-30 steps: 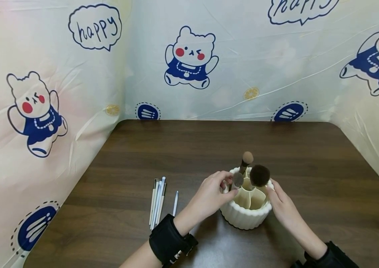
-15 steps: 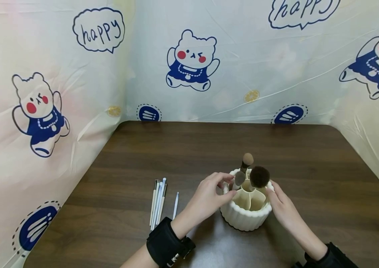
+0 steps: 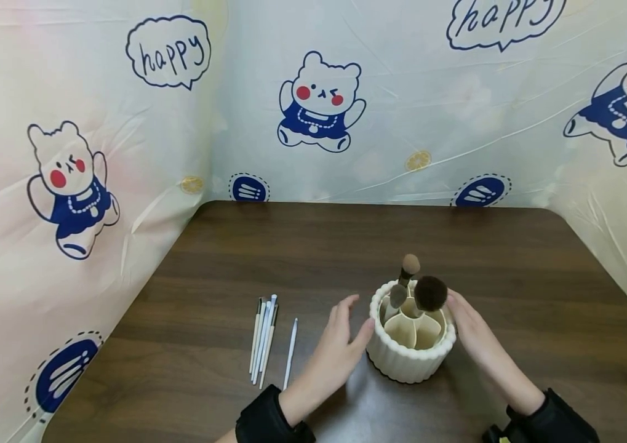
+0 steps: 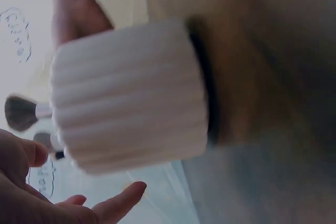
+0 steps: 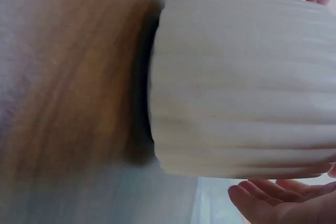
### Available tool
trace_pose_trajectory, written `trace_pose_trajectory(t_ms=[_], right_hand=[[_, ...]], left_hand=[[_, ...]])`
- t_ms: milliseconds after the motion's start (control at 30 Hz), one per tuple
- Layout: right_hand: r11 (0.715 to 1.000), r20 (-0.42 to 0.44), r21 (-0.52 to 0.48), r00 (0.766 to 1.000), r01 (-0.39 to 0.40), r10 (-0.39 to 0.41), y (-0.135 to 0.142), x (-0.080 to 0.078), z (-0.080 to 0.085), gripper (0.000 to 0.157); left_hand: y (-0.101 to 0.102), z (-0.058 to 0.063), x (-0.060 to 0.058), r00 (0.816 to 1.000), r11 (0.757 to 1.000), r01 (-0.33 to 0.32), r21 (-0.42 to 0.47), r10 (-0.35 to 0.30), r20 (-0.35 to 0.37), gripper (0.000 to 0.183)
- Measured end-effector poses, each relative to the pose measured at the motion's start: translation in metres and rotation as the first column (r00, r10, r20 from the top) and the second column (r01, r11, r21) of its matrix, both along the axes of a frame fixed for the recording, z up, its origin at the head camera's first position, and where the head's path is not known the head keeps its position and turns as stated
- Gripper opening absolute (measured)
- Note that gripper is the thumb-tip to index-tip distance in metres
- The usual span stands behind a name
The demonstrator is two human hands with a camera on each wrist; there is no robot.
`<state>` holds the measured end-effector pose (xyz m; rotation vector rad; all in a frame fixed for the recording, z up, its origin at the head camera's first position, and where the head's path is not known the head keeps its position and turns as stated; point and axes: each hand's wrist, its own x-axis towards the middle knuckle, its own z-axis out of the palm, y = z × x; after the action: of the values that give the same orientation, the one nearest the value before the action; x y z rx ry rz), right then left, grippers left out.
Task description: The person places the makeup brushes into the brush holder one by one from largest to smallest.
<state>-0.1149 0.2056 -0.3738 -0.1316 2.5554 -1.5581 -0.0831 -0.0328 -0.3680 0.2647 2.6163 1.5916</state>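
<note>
A cream fluted brush holder (image 3: pixel 408 364) with several inner compartments stands upright on the table. In it stand a large dark makeup brush (image 3: pixel 431 293), a smaller grey-tipped brush (image 3: pixel 398 296) and a tan-tipped brush (image 3: pixel 410 264). My left hand (image 3: pixel 332 349), fingers spread and grasping nothing, is just left of the holder. In the left wrist view its fingers (image 4: pixel 123 201) are apart from the ribbed wall. At the right rim is my right hand (image 3: pixel 477 338), its fingers (image 5: pixel 257 198) extended beside the wall; whether it touches the holder is unclear.
Left of my left hand lies a bundle of several slim brushes (image 3: pixel 263 341) on the dark wooden table (image 3: pixel 313 246). A single pale slim stick (image 3: pixel 290 354) lies apart from them. Printed curtains (image 3: pixel 391 111) enclose the table's back and sides.
My left hand has let go of the grey-tipped brush, which now stands in the holder, and has drawn back to the left with fingers spread. My right hand has shifted slightly outward.
</note>
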Motion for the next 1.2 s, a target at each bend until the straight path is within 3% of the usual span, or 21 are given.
trace_pose_trajectory(t_ms=[233,433,667,867,1000,1100,1200], right_hand=[[0.999,-0.020,0.014,0.999,-0.041,0.042,-0.001,-0.004,0.001,0.060],[0.999,-0.031,0.036,0.999,-0.027,0.028,-0.003,0.000,0.002,0.061],[0.999,0.033,0.046,0.999,-0.002,0.000,-0.006,0.008,0.002,0.059],[0.998,0.028,0.062,1.000,-0.014,0.012,-0.008,0.010,0.004,0.055],[0.995,0.015,0.095,1.000,-0.023,0.022,-0.007,0.004,0.006,0.057],[0.998,0.021,0.056,0.999,-0.039,0.038,-0.007,-0.003,0.005,0.058],[0.997,0.020,0.019,0.997,-0.069,0.068,-0.006,-0.008,0.004,0.059]], left_hand=[[0.011,-0.009,0.015,0.998,0.998,0.054,-0.030,-0.055,-0.025,0.060],[0.018,-0.014,0.014,0.997,0.997,0.070,-0.010,-0.070,-0.028,0.067],[0.019,-0.019,-0.003,0.997,0.997,0.041,0.061,-0.037,-0.074,0.057],[0.015,-0.019,-0.012,0.998,1.000,0.019,0.014,-0.018,-0.067,0.055],[0.014,-0.018,-0.010,1.000,1.000,-0.014,0.003,0.014,-0.005,0.061],[0.017,-0.018,-0.005,0.997,0.997,-0.069,0.026,0.069,0.034,0.064],[0.020,-0.019,0.003,0.995,0.994,-0.101,0.043,0.100,0.027,0.062]])
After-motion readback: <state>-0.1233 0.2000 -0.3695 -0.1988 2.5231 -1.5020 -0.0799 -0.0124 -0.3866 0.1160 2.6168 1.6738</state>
